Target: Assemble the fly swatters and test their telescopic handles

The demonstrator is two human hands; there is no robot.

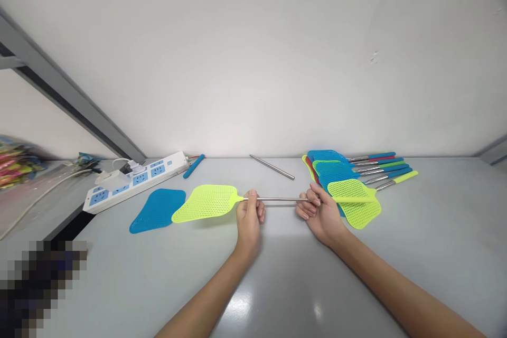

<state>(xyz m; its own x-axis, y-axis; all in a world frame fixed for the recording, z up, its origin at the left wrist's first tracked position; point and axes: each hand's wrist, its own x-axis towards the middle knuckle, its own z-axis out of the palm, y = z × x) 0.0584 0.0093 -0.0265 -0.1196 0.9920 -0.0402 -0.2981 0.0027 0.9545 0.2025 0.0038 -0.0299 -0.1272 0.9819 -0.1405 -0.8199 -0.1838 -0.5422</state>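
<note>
A yellow-green fly swatter (208, 203) is stretched out sideways between my hands, its thin metal rod extended. My left hand (249, 216) is closed on the rod right beside the swatter's head. Farther along, my right hand (321, 214) is closed around the rod near the yellow-green handle, which sticks out to the right. Partly behind the held head lies a loose blue swatter head (156, 210) on the table. To the right rests a pile of fly swatters (354, 202) in blue, yellow-green and red, overlapping with their handles pointing right; the held handle passes in front of it.
A bare metal rod (272, 167) lies near the wall. A blue handle (194, 166) rests beside a white power strip (137, 182) with plugs in it. Colourful plastic packages (19, 163) sit at the far left, past a metal frame post (75, 84). The lower left corner is pixelated.
</note>
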